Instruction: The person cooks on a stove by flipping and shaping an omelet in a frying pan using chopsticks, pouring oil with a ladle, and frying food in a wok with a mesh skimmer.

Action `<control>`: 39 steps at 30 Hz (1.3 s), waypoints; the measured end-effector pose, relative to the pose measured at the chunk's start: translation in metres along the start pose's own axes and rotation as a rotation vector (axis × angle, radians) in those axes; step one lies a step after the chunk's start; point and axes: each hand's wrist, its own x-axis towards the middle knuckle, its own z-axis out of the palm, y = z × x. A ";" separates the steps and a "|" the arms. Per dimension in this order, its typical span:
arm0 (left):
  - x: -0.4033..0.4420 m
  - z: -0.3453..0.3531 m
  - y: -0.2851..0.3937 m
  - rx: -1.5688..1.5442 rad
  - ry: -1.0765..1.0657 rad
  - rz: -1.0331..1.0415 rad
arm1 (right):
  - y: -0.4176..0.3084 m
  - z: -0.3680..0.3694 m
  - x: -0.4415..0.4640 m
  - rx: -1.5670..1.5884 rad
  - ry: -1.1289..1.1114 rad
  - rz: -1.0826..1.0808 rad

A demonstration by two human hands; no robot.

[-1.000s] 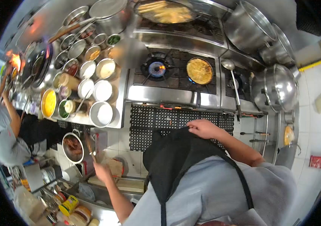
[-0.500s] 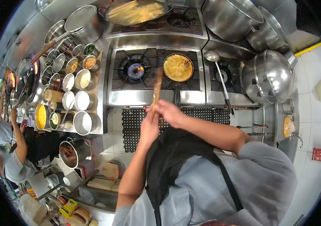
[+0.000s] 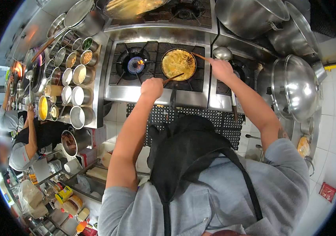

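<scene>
On the stove, a round pan (image 3: 162,71) holds yellow food (image 3: 179,63), browned in spots, that looks like an omelette. The pan's dark handle (image 3: 172,98) points toward me. My left hand (image 3: 152,88) is closed around a thin wooden stick (image 3: 170,79), whose dark tip reaches over the near edge of the food. My right hand (image 3: 222,69) grips a second wooden stick (image 3: 201,57), its tip at the pan's far right rim. Whether the tips touch the food or only hover, I cannot tell.
Left of the pan a gas burner (image 3: 136,65) burns blue. A ladle (image 3: 223,53) lies to the right, near a large steel wok-like bowl (image 3: 301,86). Several steel containers (image 3: 81,96) line the left counter. A co-worker (image 3: 26,145) stands at far left.
My hands were together in front of the stove, holding wood upright. They have parted and moved forward, one stick in each, to either side of the pan.
</scene>
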 end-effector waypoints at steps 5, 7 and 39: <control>0.011 -0.005 0.006 0.077 -0.040 0.053 | -0.001 -0.002 0.014 -0.040 0.009 -0.040; 0.015 -0.009 0.009 0.088 -0.069 0.057 | 0.000 -0.002 0.018 -0.064 0.016 -0.068; 0.006 -0.055 0.008 0.191 -0.021 0.020 | -0.021 -0.030 -0.005 -0.076 -0.044 -0.098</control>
